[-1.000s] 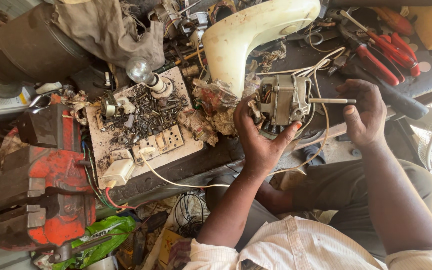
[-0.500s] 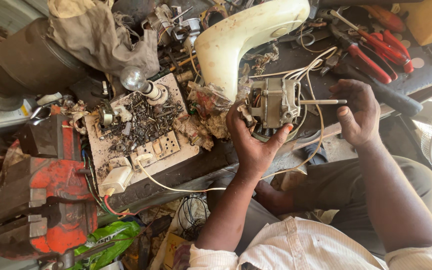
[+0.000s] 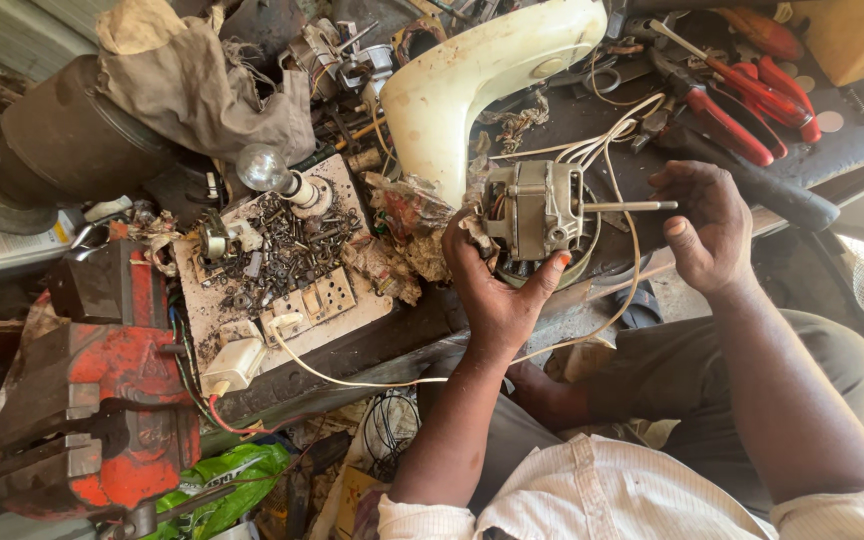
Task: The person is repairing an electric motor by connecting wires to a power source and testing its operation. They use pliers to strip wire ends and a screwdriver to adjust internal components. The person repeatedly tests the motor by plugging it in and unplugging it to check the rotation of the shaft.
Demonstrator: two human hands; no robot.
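Two hands: left hand (image 3: 497, 290) grips the fan motor (image 3: 535, 210); right hand (image 3: 707, 225) hangs loosely curled, empty, beside its shaft (image 3: 630, 206).

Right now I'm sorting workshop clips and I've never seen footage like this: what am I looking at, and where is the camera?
The camera sits on a person's head and looks down at their own two bare hands over a cluttered workbench. The left hand grips a small electric motor with white wires. The right hand is open beside the motor's shaft, holding nothing. Nearby lie a cream plastic housing, red-handled pliers, a light bulb, a board strewn with screws and a red bench vise.
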